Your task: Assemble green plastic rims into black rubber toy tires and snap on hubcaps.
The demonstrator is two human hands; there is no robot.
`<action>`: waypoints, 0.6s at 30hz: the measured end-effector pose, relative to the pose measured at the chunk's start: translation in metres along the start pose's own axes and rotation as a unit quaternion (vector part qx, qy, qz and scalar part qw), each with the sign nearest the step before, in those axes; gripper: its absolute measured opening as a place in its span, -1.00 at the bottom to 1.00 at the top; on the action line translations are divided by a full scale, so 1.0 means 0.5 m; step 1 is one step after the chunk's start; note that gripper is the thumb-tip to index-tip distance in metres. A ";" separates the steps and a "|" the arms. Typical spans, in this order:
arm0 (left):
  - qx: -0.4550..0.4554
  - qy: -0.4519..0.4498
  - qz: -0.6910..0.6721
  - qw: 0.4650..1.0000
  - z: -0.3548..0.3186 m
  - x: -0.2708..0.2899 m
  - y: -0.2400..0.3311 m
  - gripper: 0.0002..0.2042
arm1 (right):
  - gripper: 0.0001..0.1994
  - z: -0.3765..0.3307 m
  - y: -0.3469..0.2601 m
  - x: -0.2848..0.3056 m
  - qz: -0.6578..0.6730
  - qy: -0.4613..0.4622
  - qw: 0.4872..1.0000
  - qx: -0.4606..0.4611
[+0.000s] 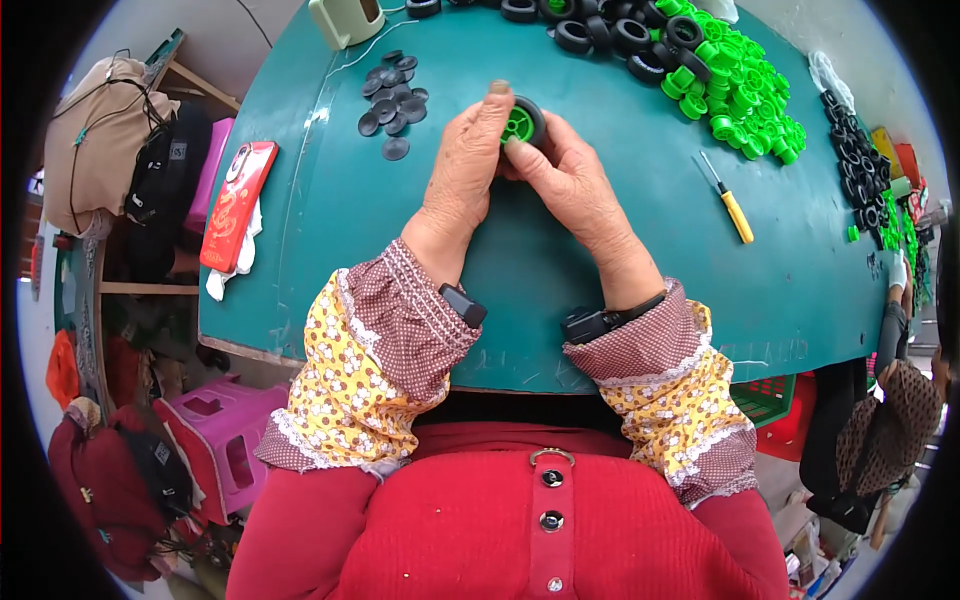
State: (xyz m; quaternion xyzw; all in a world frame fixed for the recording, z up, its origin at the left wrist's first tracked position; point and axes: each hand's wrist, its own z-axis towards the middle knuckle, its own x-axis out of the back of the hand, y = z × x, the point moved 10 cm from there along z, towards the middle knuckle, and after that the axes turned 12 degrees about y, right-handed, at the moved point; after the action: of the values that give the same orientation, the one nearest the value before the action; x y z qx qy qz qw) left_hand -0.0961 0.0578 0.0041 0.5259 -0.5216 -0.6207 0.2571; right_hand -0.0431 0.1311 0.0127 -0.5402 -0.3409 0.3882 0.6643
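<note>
Between both hands, above the middle of the green table, I hold a small toy wheel (519, 124) with a black tyre round a bright green spoked hub. My left hand (465, 160) is closed on its left side, thumb raised along the rim. From the right, my right hand (565, 175) grips it, its thumb pressed on the lower edge of the hub. The fingers behind the wheel are mostly hidden. Left of my hands lies a scatter of black round discs (395, 103).
Black tyres (632, 37) and a heap of green hubs (750, 95) fill the far right. A yellow-handled screwdriver (735, 212) lies to the right, a red phone (238, 205) at the left edge. A cream container (346, 20) stands at the back. A person's arm (893, 310) shows far right.
</note>
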 end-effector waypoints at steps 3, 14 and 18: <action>0.005 -0.014 -0.009 1.000 -0.004 -0.010 0.000 -0.67 | -0.46 -0.010 -0.018 0.010 -0.069 0.036 0.994 0.071; 0.124 -0.141 -0.056 0.981 -0.037 -0.062 -0.044 -0.62 | -0.46 -0.004 -0.045 0.054 -0.080 0.104 0.986 0.102; 0.112 -0.161 -0.012 0.981 -0.039 -0.069 -0.041 -0.63 | -0.46 -0.013 -0.048 0.065 -0.135 0.114 0.982 0.061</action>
State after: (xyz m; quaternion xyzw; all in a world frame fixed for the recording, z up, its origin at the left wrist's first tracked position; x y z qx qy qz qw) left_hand -0.0623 0.0872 0.0003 0.4509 -0.6159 -0.6379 0.1024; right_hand -0.0188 0.1539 0.0362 -0.4884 -0.3086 0.2504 0.7769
